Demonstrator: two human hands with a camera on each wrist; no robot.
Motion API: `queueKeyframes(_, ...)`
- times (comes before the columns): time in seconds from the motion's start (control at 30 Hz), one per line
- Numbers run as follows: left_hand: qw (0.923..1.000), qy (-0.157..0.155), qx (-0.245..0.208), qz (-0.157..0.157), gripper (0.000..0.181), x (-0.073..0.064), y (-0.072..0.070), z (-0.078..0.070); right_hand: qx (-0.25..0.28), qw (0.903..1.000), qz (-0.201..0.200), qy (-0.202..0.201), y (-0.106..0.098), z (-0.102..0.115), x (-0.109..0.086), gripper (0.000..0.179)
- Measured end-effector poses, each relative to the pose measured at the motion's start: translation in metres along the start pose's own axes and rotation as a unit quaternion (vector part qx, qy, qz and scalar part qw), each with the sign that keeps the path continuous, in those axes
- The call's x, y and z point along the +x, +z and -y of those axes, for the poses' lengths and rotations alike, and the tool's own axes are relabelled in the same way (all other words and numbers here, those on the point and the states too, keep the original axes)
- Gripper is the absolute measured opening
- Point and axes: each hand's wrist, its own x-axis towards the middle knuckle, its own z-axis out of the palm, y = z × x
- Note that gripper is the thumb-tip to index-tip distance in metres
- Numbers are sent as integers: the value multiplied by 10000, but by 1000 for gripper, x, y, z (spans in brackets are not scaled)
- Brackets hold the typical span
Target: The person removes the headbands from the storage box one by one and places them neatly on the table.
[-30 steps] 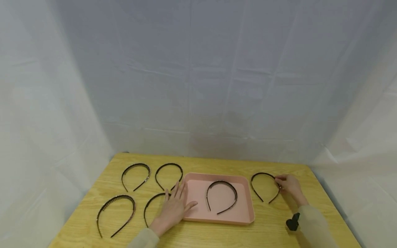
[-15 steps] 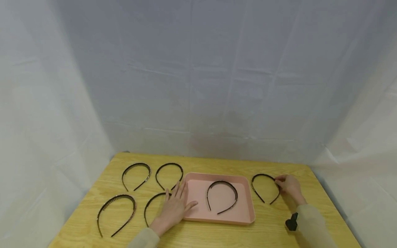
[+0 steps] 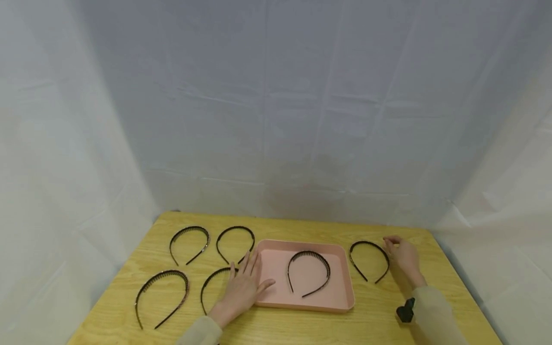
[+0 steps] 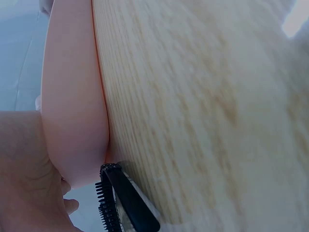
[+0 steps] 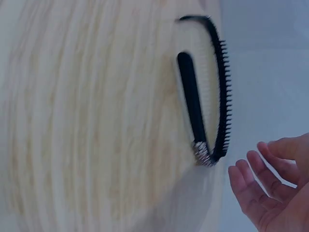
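In the head view my left hand (image 3: 239,291) lies with spread fingers on the left rim of a pink tray (image 3: 340,298). One black toothed headband (image 3: 308,252) is inside that tray. Beneath the left hand, another headband (image 3: 210,275) is partly hidden on the table. My right hand (image 3: 405,259) hovers just beside a headband (image 3: 367,243) right of the tray, holding nothing. The right wrist view shows a small gap between its loosely bent fingers (image 5: 239,176) and that headband's glittery side (image 5: 202,153).
Three more headbands lie left on the wooden table (image 3: 327,328): one front left (image 3: 167,273), one back left (image 3: 189,228), one just behind the left hand (image 3: 235,227). A dark device (image 3: 405,310) sits at the right sleeve. White sheeting (image 3: 267,143) surrounds the table.
My right hand has let go of the right headband and drawn slightly up and away. That headband shifted slightly before the release. The left hand and tray have stayed put.
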Motion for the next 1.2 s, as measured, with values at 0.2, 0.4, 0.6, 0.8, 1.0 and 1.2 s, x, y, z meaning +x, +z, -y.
queueKeyframes(0.2,10000,-26,-5,-37,83,1,1,1,919,9957,-58,-113,1,12,-2,37)
queueKeyframes(0.4,10000,-23,1,-17,83,1,1,1,2117,9767,334,86,0,29,0,43)
queueKeyframes(0.6,10000,-60,-35,62,83,1,-1,0,2883,9548,723,-9,0,51,-4,45)
queueKeyframes(0.8,9999,-106,-53,73,83,1,0,0,2939,9505,999,-141,9,69,-8,44)
queueKeyframes(1.0,9998,-127,-102,79,83,0,-1,-1,2861,9454,1534,-300,21,89,-16,42)
queueKeyframes(1.2,9999,-103,-113,80,82,-1,-3,-2,2523,9506,1760,-425,36,103,-24,34)
